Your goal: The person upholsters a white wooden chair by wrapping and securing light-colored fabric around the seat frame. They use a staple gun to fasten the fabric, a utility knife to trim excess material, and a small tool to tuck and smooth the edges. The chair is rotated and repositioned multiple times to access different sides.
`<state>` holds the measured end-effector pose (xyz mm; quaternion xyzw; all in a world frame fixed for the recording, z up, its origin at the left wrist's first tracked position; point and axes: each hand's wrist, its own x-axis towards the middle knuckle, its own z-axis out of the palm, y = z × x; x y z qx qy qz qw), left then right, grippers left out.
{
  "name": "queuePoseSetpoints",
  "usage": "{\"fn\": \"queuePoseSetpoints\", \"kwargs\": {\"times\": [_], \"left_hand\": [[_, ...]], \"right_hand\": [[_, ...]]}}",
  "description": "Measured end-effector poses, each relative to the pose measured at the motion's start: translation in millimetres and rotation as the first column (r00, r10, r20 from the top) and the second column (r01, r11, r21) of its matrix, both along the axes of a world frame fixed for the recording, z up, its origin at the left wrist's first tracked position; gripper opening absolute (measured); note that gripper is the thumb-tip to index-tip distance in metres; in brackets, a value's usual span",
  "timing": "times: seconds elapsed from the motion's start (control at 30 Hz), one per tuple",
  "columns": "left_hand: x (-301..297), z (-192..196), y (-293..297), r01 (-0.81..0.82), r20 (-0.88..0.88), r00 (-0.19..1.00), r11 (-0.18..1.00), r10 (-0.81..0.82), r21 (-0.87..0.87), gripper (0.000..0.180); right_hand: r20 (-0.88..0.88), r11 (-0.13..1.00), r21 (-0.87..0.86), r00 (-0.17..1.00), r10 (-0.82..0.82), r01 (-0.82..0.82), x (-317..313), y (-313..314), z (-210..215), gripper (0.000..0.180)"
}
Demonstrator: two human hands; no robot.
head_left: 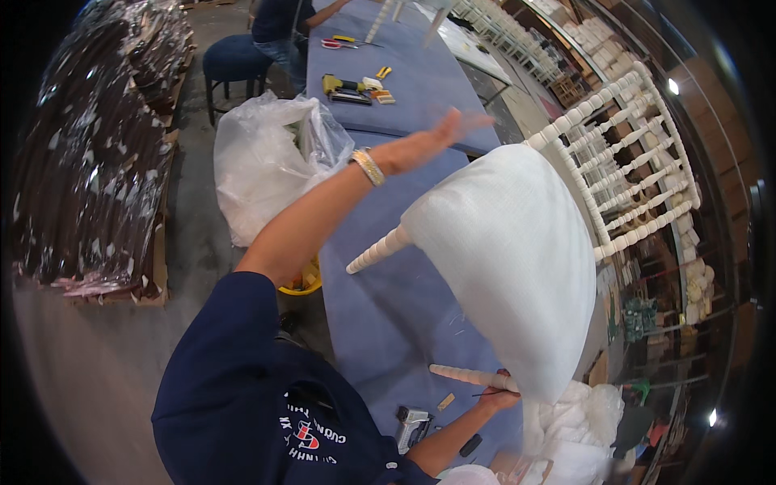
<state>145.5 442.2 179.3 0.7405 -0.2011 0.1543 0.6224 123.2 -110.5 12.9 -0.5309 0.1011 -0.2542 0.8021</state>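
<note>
A chair with a white fabric-covered seat (pixel 517 234), cream turned legs and a cream spindle back (pixel 634 158) lies tipped over on the blue-grey worktable (pixel 380 315). My left hand (pixel 432 144), with a banded bracelet at its wrist, is raised above the table beside the seat's far edge. Its fingers are stretched out and slightly blurred, holding nothing. At the near end, my right hand (pixel 503 391) closes around the base of a chair leg (pixel 465 374), by the seat's edge. A thin dark object shows at those fingers; its kind is unclear.
A staple gun (pixel 412 427) lies near my body. Farther up the table are a yellow-green nail gun (pixel 343 87) and red-handled scissors (pixel 335 44). A clear plastic bag (pixel 259 170) and yellow bucket (pixel 305 281) stand left. Another person (pixel 279 28) works at the far end.
</note>
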Motion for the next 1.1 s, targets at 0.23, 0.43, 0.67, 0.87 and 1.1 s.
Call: {"fn": "queuePoseSetpoints", "kwargs": {"times": [0.23, 0.43, 0.67, 0.87, 1.1], "left_hand": [[74, -19, -8, 0.067, -0.136, 0.987, 0.991, -0.083, -0.118, 0.115], [88, -9, -24, 0.101, -0.028, 0.995, 0.994, -0.1, 0.04, 0.105], [12, -58, -34, 0.149, 0.003, 0.989, 0.969, -0.151, -0.196, 0.105], [5, -38, -3, 0.111, 0.169, 0.984, 0.916, -0.048, -0.385, 0.112], [-23, -96, -47, 0.062, 0.061, 0.997, 0.905, -0.04, -0.422, 0.113]], "right_hand": [[0.043, 0.994, 0.082, 0.996, -0.078, 0.075, -5, 10, 4, 0.045], [-0.01, 0.992, 0.039, 0.993, -0.117, 0.117, -4, 4, 3, 0.047], [0.004, 0.997, -0.062, 0.999, -0.05, 0.05, -9, -10, -3, 0.052], [0.0, 0.998, -0.057, 1.0, -0.027, 0.027, -6, -12, 1, 0.047], [-0.035, 0.999, -0.052, 0.999, -0.013, 0.011, -4, 1, 5, 0.043]]}}
